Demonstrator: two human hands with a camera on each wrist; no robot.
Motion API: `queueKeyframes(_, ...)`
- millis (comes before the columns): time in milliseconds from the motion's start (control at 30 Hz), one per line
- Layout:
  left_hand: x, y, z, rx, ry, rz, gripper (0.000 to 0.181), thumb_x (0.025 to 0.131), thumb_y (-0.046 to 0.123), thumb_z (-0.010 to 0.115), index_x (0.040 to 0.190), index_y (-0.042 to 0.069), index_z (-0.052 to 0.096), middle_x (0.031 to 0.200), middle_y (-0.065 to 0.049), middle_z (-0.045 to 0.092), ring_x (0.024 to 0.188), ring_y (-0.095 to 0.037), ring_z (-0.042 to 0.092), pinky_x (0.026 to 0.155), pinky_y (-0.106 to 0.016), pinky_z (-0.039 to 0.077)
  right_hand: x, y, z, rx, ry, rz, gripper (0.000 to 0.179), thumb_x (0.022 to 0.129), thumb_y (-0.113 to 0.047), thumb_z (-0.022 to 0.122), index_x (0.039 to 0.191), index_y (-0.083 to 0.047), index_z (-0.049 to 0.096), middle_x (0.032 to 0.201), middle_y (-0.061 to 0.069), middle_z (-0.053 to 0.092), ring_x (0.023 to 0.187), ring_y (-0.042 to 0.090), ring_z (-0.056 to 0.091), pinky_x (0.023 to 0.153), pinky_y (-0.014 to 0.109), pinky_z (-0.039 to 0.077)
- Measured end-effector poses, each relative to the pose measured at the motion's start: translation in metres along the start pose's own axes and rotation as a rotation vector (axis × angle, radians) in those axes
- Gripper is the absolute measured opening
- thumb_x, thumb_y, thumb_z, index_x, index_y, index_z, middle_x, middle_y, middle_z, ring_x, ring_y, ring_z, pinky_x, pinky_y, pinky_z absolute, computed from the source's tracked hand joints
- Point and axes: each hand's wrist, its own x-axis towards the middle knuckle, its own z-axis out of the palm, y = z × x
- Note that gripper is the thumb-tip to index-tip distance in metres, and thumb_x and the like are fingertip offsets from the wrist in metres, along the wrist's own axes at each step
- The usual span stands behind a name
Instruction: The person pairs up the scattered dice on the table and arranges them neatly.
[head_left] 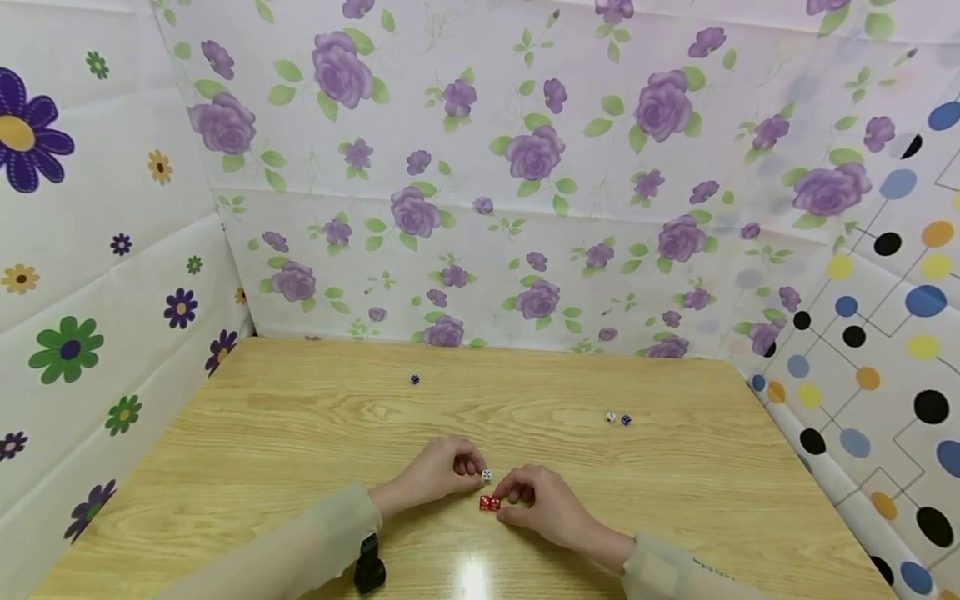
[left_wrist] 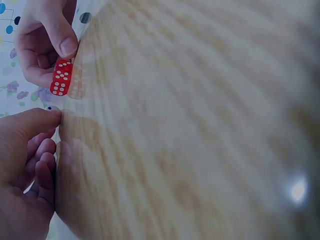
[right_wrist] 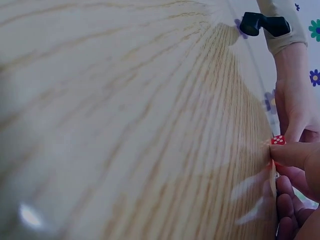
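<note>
1. The left hand (head_left: 433, 473) pinches the white die (head_left: 487, 475) at its fingertips.
2. The right hand (head_left: 551, 507), apart from it, pinches one red die (head_left: 496, 504).
3. Another red die (head_left: 484, 503) sits beside that, toward the left hand.

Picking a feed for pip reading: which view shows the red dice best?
Left wrist: the red dice look largest there, white pips clear on the faces toward the camera. Head shows both side by side from above, small. Right wrist shows mainly one small pipped face, just above the right thumb.
</note>
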Motion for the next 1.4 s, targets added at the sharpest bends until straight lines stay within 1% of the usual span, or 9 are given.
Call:
queueKeyframes(300,0.0,0.002,-0.001,0.014,-0.008,-0.01,0.008,0.084,0.013,0.078,0.09,0.012,0.071,0.084,0.001,0.064,0.073,-0.003,0.055,0.066,-0.016,0.048,0.0,-0.001,-0.001,0.005,-0.012,0.002,0.014,0.082,-0.023,0.081,0.095,-0.023,0.073,0.087,-0.004,0.064,0.076,0.006,0.052,0.067,0.019,0.042)
queueKeyframes(433,0.0,0.002,-0.001,0.02,-0.007,-0.014,0.008,0.084,0.013,0.078,0.089,0.012,0.071,0.084,0.002,0.063,0.073,-0.003,0.055,0.066,-0.016,0.047,-0.002,-0.001,-0.004,0.037,-0.03,-0.016,0.018,0.083,-0.022,0.08,0.099,-0.02,0.073,0.09,-0.002,0.065,0.079,0.006,0.054,0.069,0.019,0.044)
queueKeyframes(533,0.0,0.002,0.0,0.017,-0.008,-0.023,0.009,0.083,0.012,0.078,0.088,0.013,0.071,0.084,0.003,0.064,0.072,-0.003,0.054,0.066,-0.016,0.047,-0.004,0.001,-0.009,0.072,-0.048,-0.027,0.023,0.084,-0.02,0.079,0.105,-0.016,0.071,0.093,0.001,0.067,0.081,0.005,0.057,0.071,0.019,0.047)
queueKeyframes(633,0.001,0.003,0.0,0.016,-0.008,-0.031,0.009,0.083,0.012,0.078,0.088,0.013,0.071,0.084,0.003,0.064,0.073,-0.002,0.054,0.066,-0.016,0.047,-0.004,0.005,-0.018,0.074,-0.036,-0.028,0.026,0.084,-0.017,0.078,0.108,-0.013,0.07,0.094,0.003,0.068,0.082,0.005,0.058,0.072,0.02,0.049)
queueKeyframes(800,0.001,0.003,0.0,0.018,-0.004,-0.032,0.009,0.083,0.012,0.078,0.088,0.014,0.071,0.083,0.003,0.065,0.072,-0.001,0.054,0.067,-0.016,0.047,0.003,0.016,-0.04,-0.003,0.06,-0.032,0.023,0.086,-0.013,0.076,0.108,-0.012,0.07,0.093,0.0,0.067,0.081,0.004,0.058,0.072,0.021,0.051)
queueKeyframes(967,0.0,0.003,0.0,0.012,-0.01,-0.031,0.008,0.084,0.012,0.078,0.089,0.014,0.071,0.085,0.004,0.064,0.073,-0.002,0.054,0.067,-0.016,0.047,0.011,0.036,-0.065,-0.094,0.203,-0.016,0.018,0.088,-0.013,0.074,0.106,-0.012,0.072,0.091,-0.003,0.067,0.08,0.005,0.059,0.071,0.021,0.051)
queueKeyframes(1067,0.0,0.002,0.0,0.008,-0.008,-0.023,0.009,0.084,0.012,0.078,0.089,0.014,0.071,0.085,0.003,0.064,0.074,-0.002,0.054,0.067,-0.016,0.047,0.015,0.05,-0.08,-0.172,0.29,-0.02,0.018,0.088,-0.016,0.075,0.106,-0.013,0.073,0.091,-0.003,0.067,0.081,0.008,0.059,0.072,0.023,0.051)
queueKeyframes(1233,0.0,0.002,0.0,0.014,-0.008,-0.019,0.008,0.084,0.013,0.077,0.089,0.015,0.071,0.085,0.003,0.064,0.073,-0.002,0.053,0.067,-0.017,0.047,0.017,0.076,-0.104,-0.279,0.406,0.004,0.019,0.087,-0.017,0.075,0.106,-0.013,0.075,0.092,0.001,0.066,0.084,0.015,0.059,0.072,0.029,0.049)
queueKeyframes(1400,-0.001,0.003,0.0,0.021,-0.009,-0.022,0.008,0.084,0.013,0.077,0.089,0.016,0.071,0.084,0.004,0.064,0.072,0.0,0.053,0.067,-0.016,0.047,0.015,0.097,-0.122,-0.332,0.473,0.046,0.022,0.088,-0.019,0.075,0.109,-0.011,0.075,0.097,0.009,0.066,0.091,0.026,0.059,0.072,0.035,0.047)
